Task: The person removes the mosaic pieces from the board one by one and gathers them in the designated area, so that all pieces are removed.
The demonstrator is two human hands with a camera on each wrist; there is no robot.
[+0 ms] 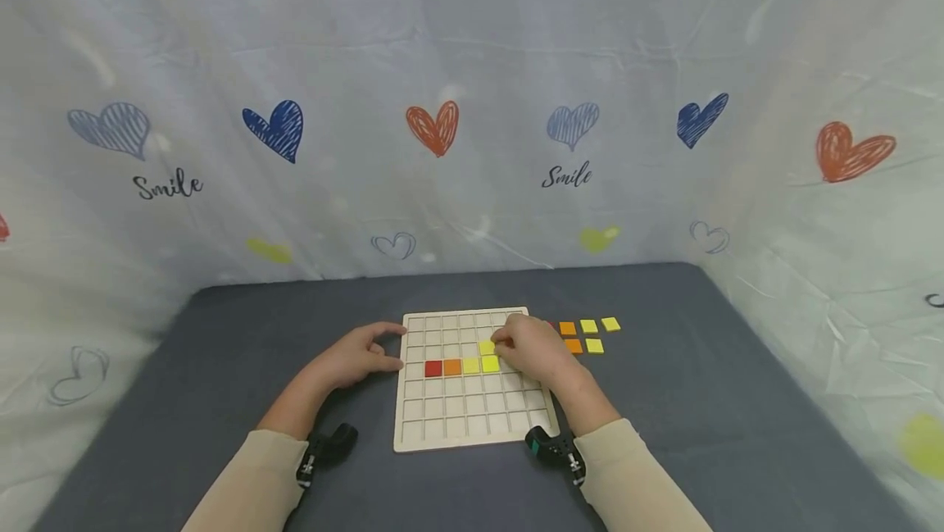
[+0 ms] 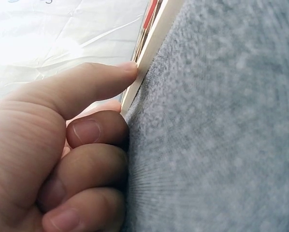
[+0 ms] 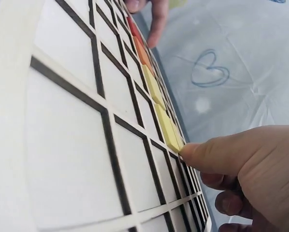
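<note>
A pale wooden grid board (image 1: 435, 431) lies on the table. One row holds a red tile (image 1: 433, 368), an orange tile (image 1: 452, 366) and two yellow tiles (image 1: 470, 366). Just above the right-hand one sits another yellow tile (image 1: 487, 347), its right side covered by fingers. My right hand (image 1: 534, 347) pinches this tile at its edge, thumb tip (image 3: 190, 152) against it in the right wrist view. My left hand (image 1: 354, 356) touches the board's left edge with outstretched thumb and index finger, while its other fingers (image 2: 89, 166) are folded in.
Right of the board, loose orange tiles (image 1: 567, 328) and yellow tiles (image 1: 588, 326) lie on the dark grey tablecloth (image 1: 708, 401); a red tile (image 1: 551, 325) is partly hidden by my right hand. A white curtain (image 1: 487, 48) with printed hearts hangs behind the table.
</note>
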